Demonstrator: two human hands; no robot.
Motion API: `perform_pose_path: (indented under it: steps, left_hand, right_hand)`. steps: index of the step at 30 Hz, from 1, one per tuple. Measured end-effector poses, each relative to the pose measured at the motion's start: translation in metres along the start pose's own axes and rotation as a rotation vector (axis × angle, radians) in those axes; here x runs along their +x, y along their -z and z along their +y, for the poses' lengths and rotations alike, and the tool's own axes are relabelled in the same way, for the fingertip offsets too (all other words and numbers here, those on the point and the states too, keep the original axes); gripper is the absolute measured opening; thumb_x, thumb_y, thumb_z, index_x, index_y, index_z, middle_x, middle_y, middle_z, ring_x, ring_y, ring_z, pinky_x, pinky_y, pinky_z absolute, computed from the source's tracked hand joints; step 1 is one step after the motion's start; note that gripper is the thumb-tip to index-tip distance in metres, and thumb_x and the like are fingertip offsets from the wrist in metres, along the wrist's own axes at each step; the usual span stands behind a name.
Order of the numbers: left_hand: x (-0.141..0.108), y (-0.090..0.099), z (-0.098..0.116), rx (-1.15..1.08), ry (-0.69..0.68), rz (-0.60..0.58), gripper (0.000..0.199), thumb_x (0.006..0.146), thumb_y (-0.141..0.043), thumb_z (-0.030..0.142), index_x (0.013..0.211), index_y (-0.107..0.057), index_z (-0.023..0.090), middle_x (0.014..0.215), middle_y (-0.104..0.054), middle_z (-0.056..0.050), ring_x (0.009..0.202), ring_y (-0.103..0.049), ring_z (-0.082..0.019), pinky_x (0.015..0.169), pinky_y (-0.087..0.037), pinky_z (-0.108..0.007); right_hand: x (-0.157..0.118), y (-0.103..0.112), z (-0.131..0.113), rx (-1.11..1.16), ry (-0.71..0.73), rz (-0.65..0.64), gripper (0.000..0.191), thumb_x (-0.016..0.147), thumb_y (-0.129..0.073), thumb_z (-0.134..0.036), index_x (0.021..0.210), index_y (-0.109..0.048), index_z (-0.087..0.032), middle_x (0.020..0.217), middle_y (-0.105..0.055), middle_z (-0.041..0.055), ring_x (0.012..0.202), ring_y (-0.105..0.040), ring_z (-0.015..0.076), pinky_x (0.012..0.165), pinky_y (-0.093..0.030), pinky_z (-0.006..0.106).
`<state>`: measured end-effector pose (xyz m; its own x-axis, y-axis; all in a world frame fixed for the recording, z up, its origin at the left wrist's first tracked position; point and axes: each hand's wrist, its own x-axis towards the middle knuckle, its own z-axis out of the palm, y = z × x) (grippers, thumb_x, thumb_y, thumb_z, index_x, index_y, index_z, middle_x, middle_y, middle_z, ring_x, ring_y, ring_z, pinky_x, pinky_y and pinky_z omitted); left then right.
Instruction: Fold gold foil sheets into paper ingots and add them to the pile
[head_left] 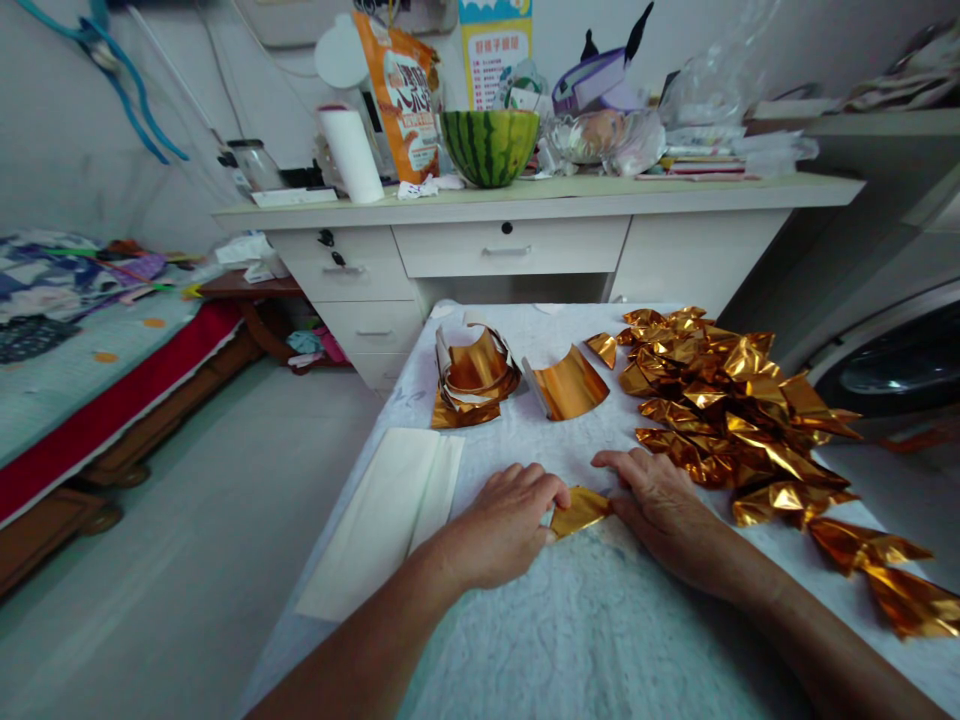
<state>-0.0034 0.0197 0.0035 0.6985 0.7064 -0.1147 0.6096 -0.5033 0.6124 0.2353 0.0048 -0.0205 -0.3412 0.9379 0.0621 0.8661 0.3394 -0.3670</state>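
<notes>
While the rest of the foil lies around it, one small gold piece [580,512] sits between the two hands, low on the cloth-covered table [487,650], tapering toward its right end. Left hand [514,515]: thumb and forefinger clamped on the piece's left end. Right hand [664,512]: forefinger raised and apart from the thumb, whose tip is at the piece's right point; no firm grip seen there.

Status, judged from the layout: folding under way, this piece partly shaped and not yet like the finished ones. Done: a large heap of folded gold pieces [712,400] to the right, pinched and flared, too overlapped to count; two more lie at its near right end, and a small one at its far left edge.

Left to do, presumably: a curved gold sheet [571,385] beyond the hands, unfolded, and to its left a curled stack of sheets [476,365], number not readable. By these the stock looks smaller than the finished heap. White paper [379,515] lies flat left of the hands; its role is unclear.

Farther out: half a watermelon [489,147] on a drawer unit [517,195]; bed [112,370] at far left.
</notes>
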Motion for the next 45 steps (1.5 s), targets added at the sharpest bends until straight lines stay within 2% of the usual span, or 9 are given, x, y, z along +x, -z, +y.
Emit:
perform_pose_path:
  steps: [8, 12, 15, 18, 21, 28, 31, 39, 45]
  left_hand:
    - [-0.001, 0.003, 0.001, -0.001, -0.005, -0.004, 0.025, 0.081, -0.05, 0.012, 0.103, -0.049, 0.023, 0.109, -0.054, -0.002, 0.106, -0.047, -0.021, 0.096, -0.038, -0.036]
    - [-0.002, 0.004, 0.004, 0.001, -0.008, 0.005, 0.026, 0.079, -0.051, 0.012, 0.103, -0.051, 0.023, 0.107, -0.054, -0.002, 0.104, -0.048, -0.021, 0.094, -0.038, -0.036]
    - [-0.002, 0.002, 0.006, 0.005, 0.014, 0.031, 0.027, 0.077, -0.064, 0.028, 0.101, -0.052, 0.023, 0.104, -0.055, -0.002, 0.101, -0.049, -0.022, 0.09, -0.04, -0.036]
    - [0.0, -0.003, 0.008, 0.032, 0.038, 0.095, 0.03, 0.075, -0.069, 0.033, 0.097, -0.053, 0.023, 0.101, -0.056, -0.001, 0.099, -0.05, -0.022, 0.086, -0.04, -0.036]
    - [0.002, -0.007, 0.008, 0.043, 0.042, 0.138, 0.026, 0.075, -0.069, 0.031, 0.094, -0.053, 0.023, 0.099, -0.058, -0.001, 0.097, -0.051, -0.022, 0.084, -0.039, -0.034]
    - [0.005, -0.007, 0.009, 0.011, 0.052, 0.194, 0.015, 0.076, -0.061, 0.019, 0.09, -0.056, 0.021, 0.088, -0.061, -0.001, 0.087, -0.055, -0.02, 0.079, -0.04, -0.032]
    - [0.004, -0.006, 0.008, -0.038, 0.066, 0.217, 0.015, 0.076, -0.059, 0.016, 0.09, -0.059, 0.021, 0.085, -0.062, 0.0, 0.084, -0.056, -0.018, 0.076, -0.041, -0.03]
    - [0.004, -0.002, 0.008, -0.189, 0.07, 0.31, 0.011, 0.084, -0.052, 0.016, 0.089, -0.062, 0.019, 0.087, -0.063, -0.001, 0.08, -0.059, -0.015, 0.072, -0.042, -0.025]
    - [0.004, 0.001, 0.011, -0.244, 0.082, 0.355, 0.017, 0.09, -0.046, 0.015, 0.088, -0.062, 0.018, 0.085, -0.066, -0.001, 0.082, -0.06, -0.016, 0.074, -0.042, -0.026]
  right_hand:
    - [-0.001, -0.001, 0.008, 0.018, 0.015, 0.011, 0.044, 0.084, -0.047, -0.008, 0.124, -0.051, -0.027, 0.109, -0.058, 0.0081, 0.097, -0.051, 0.0267, 0.085, -0.042, 0.044]
    - [-0.002, 0.007, 0.003, 0.083, 0.017, 0.012, 0.028, 0.087, -0.043, -0.01, 0.111, -0.052, -0.021, 0.1, -0.058, 0.0087, 0.09, -0.051, 0.0247, 0.08, -0.043, 0.041]
    - [-0.002, 0.013, -0.007, 0.152, 0.06, -0.008, 0.019, 0.09, -0.042, -0.014, 0.103, -0.053, -0.021, 0.098, -0.059, 0.0082, 0.09, -0.052, 0.0237, 0.079, -0.043, 0.039]
    - [-0.003, 0.015, -0.014, 0.174, 0.133, -0.016, 0.016, 0.085, -0.05, -0.013, 0.099, -0.053, -0.02, 0.096, -0.059, 0.0076, 0.089, -0.052, 0.0231, 0.079, -0.043, 0.039]
    - [-0.002, 0.012, -0.014, 0.176, 0.147, 0.002, 0.021, 0.082, -0.051, -0.01, 0.101, -0.054, -0.019, 0.095, -0.059, 0.0076, 0.087, -0.053, 0.0225, 0.077, -0.043, 0.038]
    - [0.0, 0.015, -0.016, 0.265, 0.079, -0.024, 0.005, 0.09, -0.05, -0.02, 0.091, -0.055, -0.02, 0.089, -0.061, 0.0057, 0.081, -0.055, 0.0198, 0.072, -0.045, 0.034]
    - [0.001, 0.019, -0.019, 0.282, 0.05, -0.025, 0.008, 0.092, -0.048, -0.022, 0.087, -0.055, -0.02, 0.086, -0.062, 0.0052, 0.08, -0.057, 0.0197, 0.071, -0.045, 0.034]
    - [0.0, 0.02, -0.017, 0.335, 0.033, -0.014, 0.016, 0.095, -0.044, -0.024, 0.09, -0.058, -0.021, 0.085, -0.064, 0.004, 0.079, -0.06, 0.0189, 0.07, -0.046, 0.031]
    - [-0.001, 0.02, -0.019, 0.388, 0.04, 0.032, 0.01, 0.096, -0.044, -0.023, 0.098, -0.054, -0.022, 0.08, -0.063, 0.0018, 0.072, -0.059, 0.0168, 0.063, -0.044, 0.028]
